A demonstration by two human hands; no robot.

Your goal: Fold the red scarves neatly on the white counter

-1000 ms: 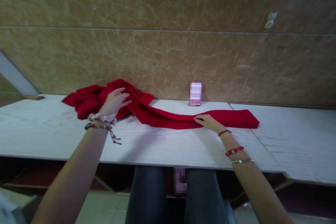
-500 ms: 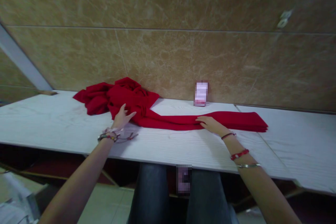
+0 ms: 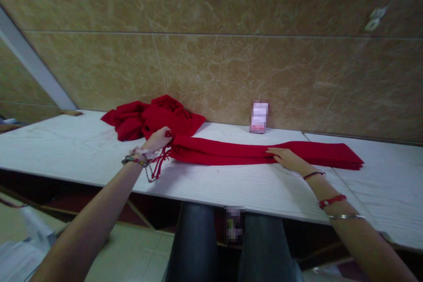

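A long red scarf [image 3: 224, 152] lies across the white tabletop, its right part folded in flat layers. My left hand [image 3: 159, 139] is closed around the scarf's left end, and red fringe hangs below the fingers. Farther right, my right hand [image 3: 287, 159] rests on the scarf with its fingers stretched out flat over the cloth. Behind my left hand, a crumpled heap of red cloth [image 3: 145, 116] lies against the wall.
The white table [image 3: 205, 185] runs along a tan marble wall [image 3: 211, 66]. A blurred phone-like object [image 3: 259, 117] leans on the wall behind the scarf. A small wooden piece [image 3: 71, 113] lies at the far left. My legs [image 3: 194, 242] are under the front edge.
My left hand has closed on the scarf's fringed end, now drawn apart from the heap and straighter. My right hand has slid right along the cloth. The view has shifted slightly.
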